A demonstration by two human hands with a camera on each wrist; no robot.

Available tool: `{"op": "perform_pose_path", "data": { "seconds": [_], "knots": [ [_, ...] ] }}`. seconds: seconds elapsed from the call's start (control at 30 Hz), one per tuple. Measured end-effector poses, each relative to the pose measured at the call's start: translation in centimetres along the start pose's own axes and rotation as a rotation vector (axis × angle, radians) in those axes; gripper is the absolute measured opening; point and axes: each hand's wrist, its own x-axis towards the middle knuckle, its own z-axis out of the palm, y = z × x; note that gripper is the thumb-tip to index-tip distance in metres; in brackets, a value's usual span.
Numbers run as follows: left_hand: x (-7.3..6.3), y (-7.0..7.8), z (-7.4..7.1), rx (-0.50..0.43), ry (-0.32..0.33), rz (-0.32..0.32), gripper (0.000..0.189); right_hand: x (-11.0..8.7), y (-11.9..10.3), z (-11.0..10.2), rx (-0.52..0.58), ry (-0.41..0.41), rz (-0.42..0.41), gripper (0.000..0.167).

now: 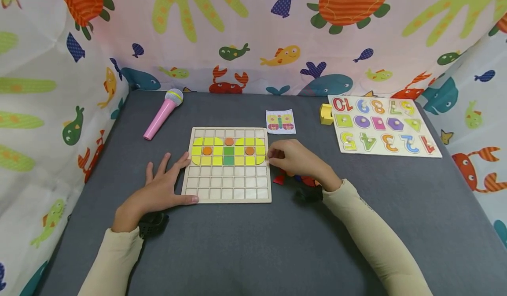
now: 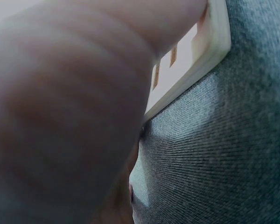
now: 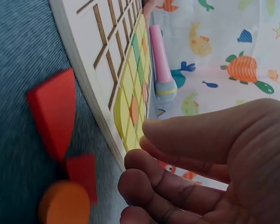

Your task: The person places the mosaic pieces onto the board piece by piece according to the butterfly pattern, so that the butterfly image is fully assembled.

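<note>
A square wooden grid board (image 1: 227, 202) lies on the table, its upper rows filled with yellow tiles (image 1: 217, 160), a few orange round tiles (image 1: 207, 150) and green tiles (image 1: 228, 160). Spread fingers of my left hand (image 1: 156, 194) rest along the board's left edge, the thumb at its lower left corner. At the right edge, my right hand (image 1: 297, 158) has thumb and index tips close together beside the yellow end tile (image 3: 122, 114); no piece shows between them. Loose red pieces (image 3: 56, 114) and an orange round piece (image 3: 65, 205) lie under that hand.
A small butterfly pattern card (image 1: 281, 122) lies above the board's upper right corner. Behind on the left is a pink toy microphone (image 1: 163, 114). To the right, a number-and-shape puzzle board (image 1: 388, 131) leans near a yellow block (image 1: 326, 114). A printed curtain (image 1: 253, 31) borders the table.
</note>
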Motion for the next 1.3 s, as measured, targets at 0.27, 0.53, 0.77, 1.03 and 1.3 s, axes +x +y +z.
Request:
{"op": "perform_pose_path", "data": {
  "seconds": [0.27,0.53,0.77,1.03,1.3],
  "knots": [
    [0.1,-0.1,0.0,0.007,0.0,-0.001,0.124,-1.9,0.5,-1.2,-0.051,0.005,0.022,0.017],
    [0.1,0.0,-0.2,0.017,0.003,-0.004,0.124,-2.9,0.9,-1.0,-0.221,0.021,0.101,0.033],
    [0.1,0.0,-0.1,0.019,0.0,-0.003,0.125,-2.8,1.1,0.0,-0.421,0.112,0.003,0.033],
    [0.2,-0.1,0.0,0.013,-0.001,-0.005,0.125,-2.5,0.8,0.7,-0.402,0.11,0.022,0.027],
    [0.1,-0.1,0.0,0.012,0.0,-0.005,0.125,-2.2,0.6,1.0,-0.285,0.082,0.045,0.024]
  ]
}}
